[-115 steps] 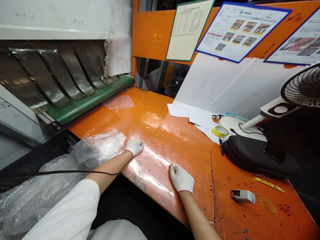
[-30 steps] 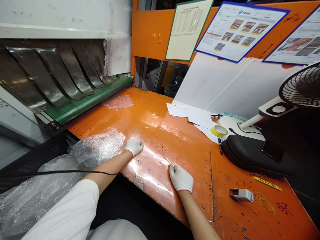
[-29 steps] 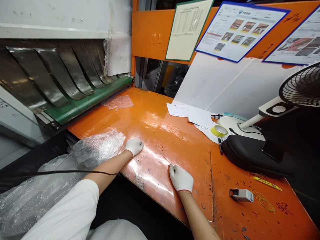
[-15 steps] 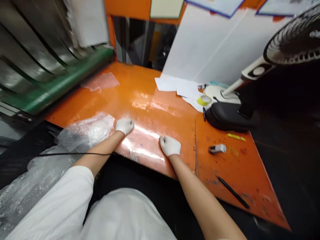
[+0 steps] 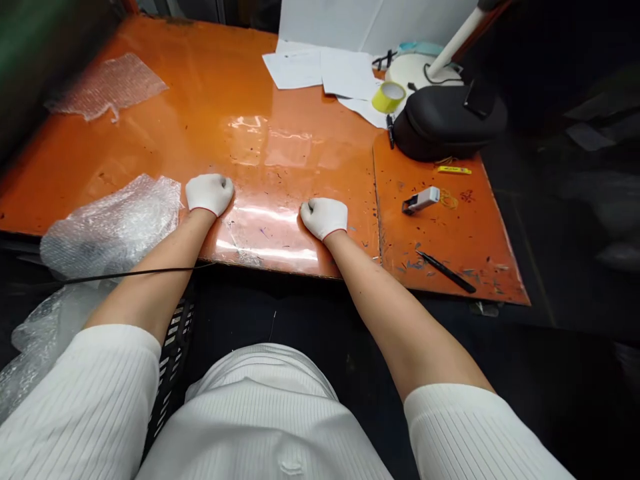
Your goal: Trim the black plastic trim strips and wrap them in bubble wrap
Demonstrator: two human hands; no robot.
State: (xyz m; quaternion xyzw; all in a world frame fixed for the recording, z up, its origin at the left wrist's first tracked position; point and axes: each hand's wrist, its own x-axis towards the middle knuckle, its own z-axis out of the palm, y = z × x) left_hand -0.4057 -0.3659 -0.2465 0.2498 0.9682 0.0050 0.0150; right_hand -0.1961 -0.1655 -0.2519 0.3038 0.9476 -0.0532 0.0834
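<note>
My left hand [image 5: 210, 194], in a white glove, is closed in a fist on the orange table [image 5: 200, 127], just right of a sheet of bubble wrap [image 5: 120, 223]. My right hand [image 5: 325, 217], also gloved in white, rests as a fist near the table's front edge. Nothing shows in either fist. Between them the shiny tabletop reflects light. A thin black cable [image 5: 125, 274] crosses over my left forearm.
At the back right are papers [image 5: 347, 73], yellow tape [image 5: 389, 97] and a black case [image 5: 445, 123] beside a fan's white base [image 5: 407, 69]. A stamp-like object [image 5: 421, 200] and a black pen [image 5: 447, 272] lie right. Another bubble wrap piece [image 5: 115, 83] lies back left.
The view has tilted down and come closer, so the table and both hands appear higher in it. Both hands are still fists on the table.
</note>
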